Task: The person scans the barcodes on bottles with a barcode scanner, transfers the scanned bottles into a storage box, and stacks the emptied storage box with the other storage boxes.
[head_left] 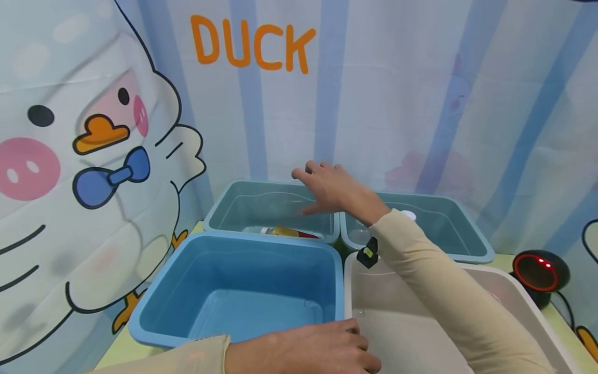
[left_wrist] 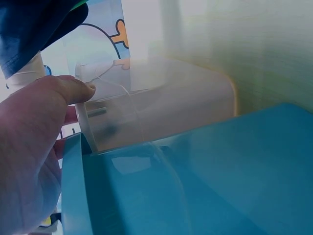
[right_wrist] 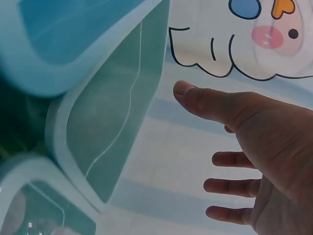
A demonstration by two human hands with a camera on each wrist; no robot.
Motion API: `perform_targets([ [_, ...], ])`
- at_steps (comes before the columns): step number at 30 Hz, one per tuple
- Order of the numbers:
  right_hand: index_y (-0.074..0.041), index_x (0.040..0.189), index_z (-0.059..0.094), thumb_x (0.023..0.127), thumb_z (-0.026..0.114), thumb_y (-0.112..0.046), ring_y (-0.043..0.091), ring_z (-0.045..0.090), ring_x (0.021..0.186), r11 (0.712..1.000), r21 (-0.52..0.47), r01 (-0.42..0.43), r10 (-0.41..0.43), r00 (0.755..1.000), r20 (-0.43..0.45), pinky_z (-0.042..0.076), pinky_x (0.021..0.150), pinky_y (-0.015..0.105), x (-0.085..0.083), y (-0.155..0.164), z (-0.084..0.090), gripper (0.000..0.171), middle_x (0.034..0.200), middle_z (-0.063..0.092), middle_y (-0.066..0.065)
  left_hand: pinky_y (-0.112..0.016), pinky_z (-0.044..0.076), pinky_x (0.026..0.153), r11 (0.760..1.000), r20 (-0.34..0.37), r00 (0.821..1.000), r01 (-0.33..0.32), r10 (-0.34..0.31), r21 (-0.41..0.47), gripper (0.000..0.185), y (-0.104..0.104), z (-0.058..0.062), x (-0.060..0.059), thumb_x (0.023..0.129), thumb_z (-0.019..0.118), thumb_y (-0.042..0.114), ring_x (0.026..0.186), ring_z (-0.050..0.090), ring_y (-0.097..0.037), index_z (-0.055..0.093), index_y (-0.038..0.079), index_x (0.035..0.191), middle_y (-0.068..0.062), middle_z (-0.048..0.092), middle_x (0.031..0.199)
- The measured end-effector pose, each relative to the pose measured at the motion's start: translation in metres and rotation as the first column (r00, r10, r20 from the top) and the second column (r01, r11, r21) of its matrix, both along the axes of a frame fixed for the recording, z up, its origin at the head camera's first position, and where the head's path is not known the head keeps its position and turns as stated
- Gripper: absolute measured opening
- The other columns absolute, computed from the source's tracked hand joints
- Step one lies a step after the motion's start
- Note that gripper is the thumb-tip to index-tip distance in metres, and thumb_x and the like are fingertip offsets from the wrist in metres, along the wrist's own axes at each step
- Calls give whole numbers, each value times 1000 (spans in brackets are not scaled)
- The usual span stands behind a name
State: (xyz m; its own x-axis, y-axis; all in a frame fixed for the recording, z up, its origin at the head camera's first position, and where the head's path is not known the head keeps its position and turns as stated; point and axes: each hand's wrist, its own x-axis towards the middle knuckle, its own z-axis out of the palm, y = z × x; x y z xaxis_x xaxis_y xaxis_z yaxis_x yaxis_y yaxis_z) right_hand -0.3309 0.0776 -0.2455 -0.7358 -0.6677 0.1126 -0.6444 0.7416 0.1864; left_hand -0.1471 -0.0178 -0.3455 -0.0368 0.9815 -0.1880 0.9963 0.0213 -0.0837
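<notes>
My right hand (head_left: 334, 189) is raised over the inner side of the back left teal bin (head_left: 271, 185), fingers spread and holding nothing. In the right wrist view its thumb and fingertips stand apart against the curtain. A bottle (head_left: 286, 231) with a pale cap and a yellow and red label lies in that bin, partly hidden by the blue bin (head_left: 275, 240) in front. My left hand (head_left: 310, 348) is low at the front, where the blue bin and the whitish bin (head_left: 390, 296) meet. Its fingers are loosely bent, with the thumb (left_wrist: 78, 90) close by the whitish bin's rim.
The back right teal bin (head_left: 448, 208) contains a white-capped item (head_left: 408, 214) and a clear round one (head_left: 359, 236), partly behind my right sleeve. A black round device (head_left: 541, 272) with red lights and a cable stands on the right. A duck-print curtain (head_left: 289, 114) hangs behind the bins.
</notes>
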Motion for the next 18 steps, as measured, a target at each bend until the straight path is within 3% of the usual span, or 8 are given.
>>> perform_targets([
  [8, -17, 150, 47, 85, 84, -52, 35, 55, 115, 997, -71, 19, -21, 1000, -17, 50, 94, 53, 8, 44, 4, 82, 138, 53, 16, -10, 32, 98, 999, 49, 998, -32, 34, -35, 42, 3, 0, -1, 102, 61, 54, 102, 54, 10, 65, 37, 141, 22, 64, 130],
  [18, -16, 150, 47, 83, 88, -44, 38, 56, 117, 984, -136, 112, -112, 994, 9, 53, 93, 56, 24, 115, 5, 84, 141, 52, 19, -8, 31, 95, 997, 70, 995, -74, 76, -31, 48, 2, 2, 0, 97, 66, 57, 101, 54, 11, 65, 37, 141, 23, 64, 129],
])
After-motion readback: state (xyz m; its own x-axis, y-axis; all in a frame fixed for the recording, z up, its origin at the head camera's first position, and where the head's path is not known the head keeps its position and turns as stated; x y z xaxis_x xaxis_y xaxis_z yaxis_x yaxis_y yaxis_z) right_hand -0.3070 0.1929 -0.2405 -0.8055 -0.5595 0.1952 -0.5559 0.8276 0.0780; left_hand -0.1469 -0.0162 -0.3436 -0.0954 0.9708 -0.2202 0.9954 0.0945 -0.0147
